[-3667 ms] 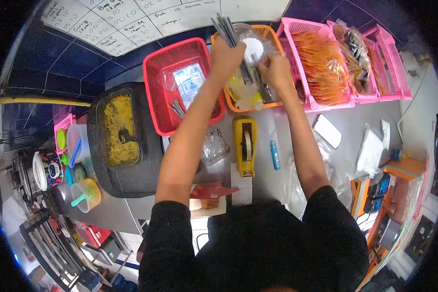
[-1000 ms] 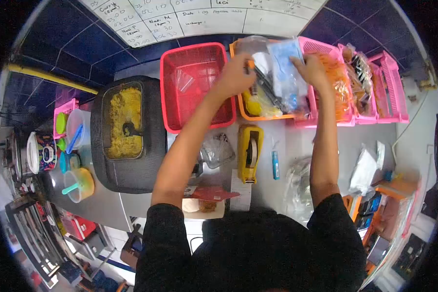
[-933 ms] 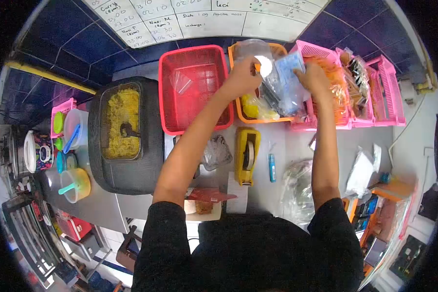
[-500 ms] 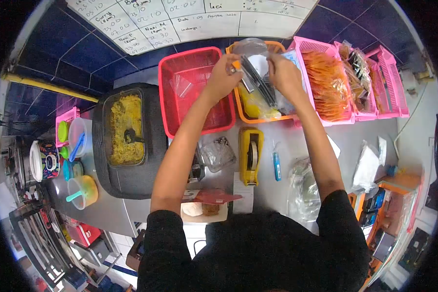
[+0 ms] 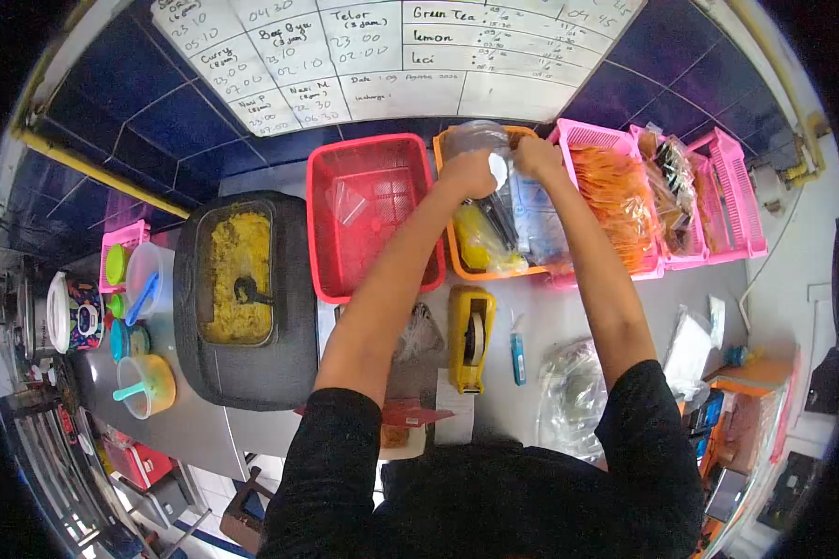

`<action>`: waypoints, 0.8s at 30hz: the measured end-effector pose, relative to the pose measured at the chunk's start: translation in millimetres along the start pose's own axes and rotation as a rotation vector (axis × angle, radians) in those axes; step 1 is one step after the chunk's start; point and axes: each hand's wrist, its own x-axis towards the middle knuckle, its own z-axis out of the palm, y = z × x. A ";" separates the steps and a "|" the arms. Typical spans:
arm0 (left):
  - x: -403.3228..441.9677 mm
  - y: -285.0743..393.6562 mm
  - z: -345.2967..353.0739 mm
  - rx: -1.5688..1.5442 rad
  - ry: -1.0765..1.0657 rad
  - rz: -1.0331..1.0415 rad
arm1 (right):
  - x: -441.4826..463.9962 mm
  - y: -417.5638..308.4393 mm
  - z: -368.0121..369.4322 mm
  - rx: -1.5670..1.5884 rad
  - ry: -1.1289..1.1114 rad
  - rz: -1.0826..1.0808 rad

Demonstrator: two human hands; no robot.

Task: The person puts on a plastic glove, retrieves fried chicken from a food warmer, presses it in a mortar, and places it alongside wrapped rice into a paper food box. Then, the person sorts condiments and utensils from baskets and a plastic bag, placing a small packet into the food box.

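Both my hands reach into the orange basket (image 5: pixel 494 275) at the back of the counter. My left hand (image 5: pixel 468 174) is closed near its left side, next to a white round piece (image 5: pixel 499 171); what its fingers hold is hidden. My right hand (image 5: pixel 537 156) is closed at the back right, its fingers also hidden from me. Long black plastic pieces (image 5: pixel 502 219) in a clear bag lie below my hands. Beside them are a yellow-filled plastic bag (image 5: pixel 475 244), blue-and-white packets (image 5: pixel 539 228) and a clear plastic lid-like item (image 5: pixel 474 136) at the back.
A red basket (image 5: pixel 323 252) with a small clear bag stands left, beside a tub of yellow food (image 5: pixel 233 307). Pink baskets (image 5: pixel 657 261) with orange sachets (image 5: pixel 615 200) are right. A yellow tape dispenser (image 5: pixel 472 345), blue cutter (image 5: pixel 518 359) and clear plastic bags (image 5: pixel 571 391) lie in front.
My hands have gone from holding up the bag of black pieces to reaching toward the back of the orange basket. The black pieces now lie lower in it. The view has tilted upward.
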 end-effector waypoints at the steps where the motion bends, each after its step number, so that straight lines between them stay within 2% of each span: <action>1: 6.6 -5.1 8.2 0.042 0.019 0.033 | 2.5 2.8 2.1 0.086 0.040 -0.017; 3: 19.9 -17.1 29.8 0.121 0.054 0.099 | 6.7 9.4 9.4 0.255 0.118 -0.050; 4: 12.7 -8.3 23.1 0.110 0.048 0.065 | 8.3 9.0 8.8 0.257 0.083 -0.020; 7: -5.7 0.4 18.4 0.099 0.056 -0.007 | -8.2 6.2 -16.6 0.356 0.021 -0.244; 8: -6.2 -2.8 22.4 0.107 0.085 -0.003 | -4.3 4.1 -17.5 0.288 0.065 -0.222; 12: -18.4 -6.6 27.3 0.167 0.136 0.049 | 0.5 4.1 -21.3 0.392 0.359 -0.244; 15: -24.0 -6.1 23.5 0.164 0.028 0.058 | -7.9 -4.6 -37.2 0.432 0.529 -0.473; 16: -22.5 -7.7 27.1 0.150 0.065 0.056 | -10.3 -6.7 -38.7 0.476 0.537 -0.523; 19: -22.9 -6.2 29.0 0.159 0.063 0.026 | -0.6 -7.3 -33.2 0.314 0.673 -0.664; 24: -29.1 1.1 28.9 0.152 0.067 0.023 | 8.5 -13.6 1.3 0.117 0.581 -0.572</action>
